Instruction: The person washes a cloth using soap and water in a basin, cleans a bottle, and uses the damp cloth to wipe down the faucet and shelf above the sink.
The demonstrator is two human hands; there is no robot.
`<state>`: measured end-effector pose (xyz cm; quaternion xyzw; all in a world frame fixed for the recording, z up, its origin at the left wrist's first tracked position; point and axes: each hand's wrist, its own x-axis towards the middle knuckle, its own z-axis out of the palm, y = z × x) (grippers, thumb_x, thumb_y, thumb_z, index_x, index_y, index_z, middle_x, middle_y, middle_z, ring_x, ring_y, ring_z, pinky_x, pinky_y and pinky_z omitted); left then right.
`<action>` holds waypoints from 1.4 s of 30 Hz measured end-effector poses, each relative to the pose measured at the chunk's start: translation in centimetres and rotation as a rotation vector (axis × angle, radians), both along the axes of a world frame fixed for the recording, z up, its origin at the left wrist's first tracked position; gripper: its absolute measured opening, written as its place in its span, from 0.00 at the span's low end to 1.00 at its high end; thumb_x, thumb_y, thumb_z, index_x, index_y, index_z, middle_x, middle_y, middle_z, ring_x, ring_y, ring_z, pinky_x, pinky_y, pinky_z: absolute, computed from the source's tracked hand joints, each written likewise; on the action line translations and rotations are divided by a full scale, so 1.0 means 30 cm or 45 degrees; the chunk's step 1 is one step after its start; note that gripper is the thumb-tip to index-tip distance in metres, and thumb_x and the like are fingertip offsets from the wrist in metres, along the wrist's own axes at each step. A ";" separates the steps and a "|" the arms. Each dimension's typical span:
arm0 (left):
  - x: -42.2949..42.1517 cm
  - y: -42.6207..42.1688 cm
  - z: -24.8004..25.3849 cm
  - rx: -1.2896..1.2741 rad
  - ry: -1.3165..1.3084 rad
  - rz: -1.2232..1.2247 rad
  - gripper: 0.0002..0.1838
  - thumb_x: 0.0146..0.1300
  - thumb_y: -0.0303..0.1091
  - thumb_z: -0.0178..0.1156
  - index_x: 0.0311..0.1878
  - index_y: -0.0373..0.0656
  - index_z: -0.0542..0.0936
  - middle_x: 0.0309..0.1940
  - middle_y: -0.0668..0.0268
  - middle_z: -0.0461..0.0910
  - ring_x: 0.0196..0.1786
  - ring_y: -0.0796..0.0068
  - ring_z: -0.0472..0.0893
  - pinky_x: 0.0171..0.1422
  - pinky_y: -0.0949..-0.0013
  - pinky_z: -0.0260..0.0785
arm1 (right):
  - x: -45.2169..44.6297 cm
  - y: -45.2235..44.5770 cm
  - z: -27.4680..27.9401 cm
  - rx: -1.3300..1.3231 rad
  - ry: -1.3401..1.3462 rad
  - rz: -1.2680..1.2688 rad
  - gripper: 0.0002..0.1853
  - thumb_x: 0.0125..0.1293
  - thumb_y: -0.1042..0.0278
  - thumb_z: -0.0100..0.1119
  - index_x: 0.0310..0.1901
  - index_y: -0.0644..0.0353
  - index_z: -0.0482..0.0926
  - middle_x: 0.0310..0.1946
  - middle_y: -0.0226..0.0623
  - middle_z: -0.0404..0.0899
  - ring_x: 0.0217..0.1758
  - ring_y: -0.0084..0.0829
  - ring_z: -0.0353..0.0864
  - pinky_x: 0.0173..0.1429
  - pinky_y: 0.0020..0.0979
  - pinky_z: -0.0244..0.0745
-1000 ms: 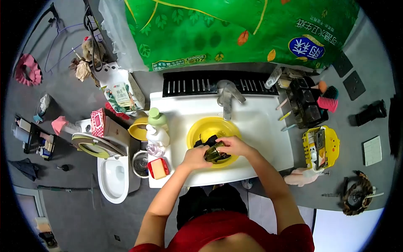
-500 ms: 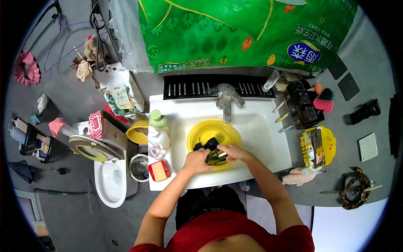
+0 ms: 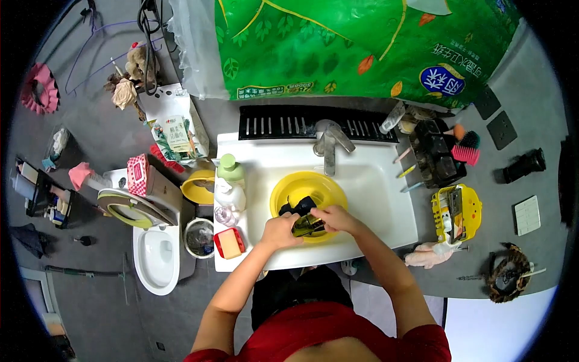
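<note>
Over a yellow basin (image 3: pixel 279 188) in the white sink, both of my hands are closed around a shiny, see-through olive-green object (image 3: pixel 308 225). Its exact kind does not show; it looks like a small bottle or container. My left hand (image 3: pixel 282 231) grips its left side. From the right, my right hand (image 3: pixel 336 218) holds the other end, fingers partly hidden. Just beyond the hands, a dark black item (image 3: pixel 304 205) lies in the basin, perhaps cloth, with part of it near my left fingertips.
A grey faucet (image 3: pixel 329 148) stands behind the basin. Left on the sink (image 3: pixel 386 205) ledge are a green-capped bottle (image 3: pixel 230 169) and soap in a red dish (image 3: pixel 230 243). Right of it sit a black brush holder (image 3: pixel 435 154) and a yellow basket (image 3: pixel 475 211). A toilet (image 3: pixel 158 259) stands left.
The olive-green object has tilted slightly between my hands, which stay almost in place. The whole view has shifted a little.
</note>
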<state>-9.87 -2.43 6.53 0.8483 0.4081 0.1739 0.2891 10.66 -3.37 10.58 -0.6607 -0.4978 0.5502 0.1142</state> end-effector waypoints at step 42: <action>-0.222 -0.079 -0.030 0.043 -0.368 0.755 0.18 0.49 0.37 0.62 0.43 0.41 0.74 0.37 0.60 0.75 0.36 0.60 0.77 0.37 0.64 0.70 | -0.298 0.278 -0.307 0.911 0.383 -0.312 0.17 0.48 0.61 0.67 0.35 0.62 0.74 0.28 0.38 0.80 0.31 0.32 0.80 0.37 0.31 0.73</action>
